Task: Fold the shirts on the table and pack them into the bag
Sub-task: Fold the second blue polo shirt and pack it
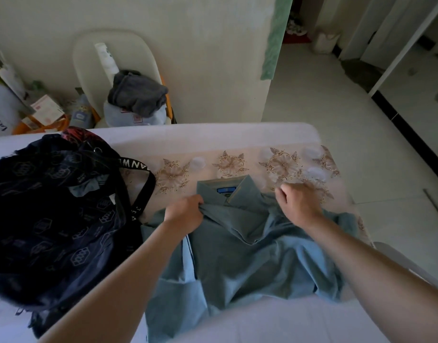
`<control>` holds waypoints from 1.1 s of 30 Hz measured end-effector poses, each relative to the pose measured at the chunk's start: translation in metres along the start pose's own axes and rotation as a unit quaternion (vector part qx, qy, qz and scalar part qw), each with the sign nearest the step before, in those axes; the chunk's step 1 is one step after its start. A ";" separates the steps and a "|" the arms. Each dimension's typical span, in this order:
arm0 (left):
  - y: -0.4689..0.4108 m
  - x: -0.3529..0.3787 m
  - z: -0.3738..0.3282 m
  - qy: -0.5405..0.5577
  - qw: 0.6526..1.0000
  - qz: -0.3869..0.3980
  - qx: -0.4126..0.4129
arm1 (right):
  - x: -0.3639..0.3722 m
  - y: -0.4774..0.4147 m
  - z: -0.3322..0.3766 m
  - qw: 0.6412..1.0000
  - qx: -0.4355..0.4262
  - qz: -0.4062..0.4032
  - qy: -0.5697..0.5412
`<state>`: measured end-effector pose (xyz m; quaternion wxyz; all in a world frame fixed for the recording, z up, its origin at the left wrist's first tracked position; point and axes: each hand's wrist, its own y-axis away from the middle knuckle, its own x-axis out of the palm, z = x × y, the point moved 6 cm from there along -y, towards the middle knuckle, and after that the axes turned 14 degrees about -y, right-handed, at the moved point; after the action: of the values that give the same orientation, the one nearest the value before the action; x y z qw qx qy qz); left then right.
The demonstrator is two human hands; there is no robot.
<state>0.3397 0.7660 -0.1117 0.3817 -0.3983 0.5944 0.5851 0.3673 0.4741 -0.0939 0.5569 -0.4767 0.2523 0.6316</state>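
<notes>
Gripping the blue-grey collared shirt (250, 253) at its shoulder line, the person worked at the far half of the table (237, 134), which was spread with a pale floral-patterned cloth (282, 164). The shirt lay collar away from the body and rumpled through its lower half, one sleeve bunched toward the right edge. The left hand (185, 212) pinched a fold of fabric just beside the collar. The right hand (297, 203) sat curled, knuckles up, on the opposite shoulder; whether it actually held cloth or only pressed on it could not be told. Just to the left stood the dark navy fabric bag (52, 214) printed with hexagons, its black lettered strap (142, 191) trailing onto the table close to the shirt, and a scrap of similar blue cloth showed at its mouth. The step in hand looked like squaring the garment before the first fold, so the task seemed partway through at most. To do it well, both hands should draw the shoulders apart evenly until the collar sits centred. The wrinkled body then wants smoothing toward the hem before the sides come in. The loose sleeve wants laying flat first, or it will bulk the fold, and the strap should be kept clear of the cloth.
</notes>
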 end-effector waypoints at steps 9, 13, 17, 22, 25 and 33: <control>-0.029 0.019 -0.008 -0.016 0.995 0.098 -0.004 | 0.048 0.011 0.002 0.950 0.030 0.311 -0.026; -0.035 0.013 -0.006 -0.033 0.998 0.058 0.003 | 0.033 -0.001 -0.024 0.939 0.221 0.123 -0.233; -0.050 -0.006 -0.005 -0.007 1.000 -0.021 -0.013 | 0.007 -0.021 -0.050 0.966 0.259 0.007 -0.015; -0.053 -0.017 -0.004 0.047 0.990 -0.132 -0.010 | 0.019 -0.014 -0.031 0.976 0.183 0.032 0.110; -0.028 -0.005 -0.004 0.114 0.983 -0.142 0.036 | 0.049 0.007 0.018 0.993 0.025 0.112 0.029; 0.058 0.071 0.022 -0.157 0.962 -0.026 0.222 | 0.101 0.049 0.067 0.963 0.051 0.261 0.050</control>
<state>0.2580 0.7859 -0.1551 0.5642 -0.2217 0.6312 0.4838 0.3072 0.5656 -0.1657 0.3827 -0.3964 0.4274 0.7167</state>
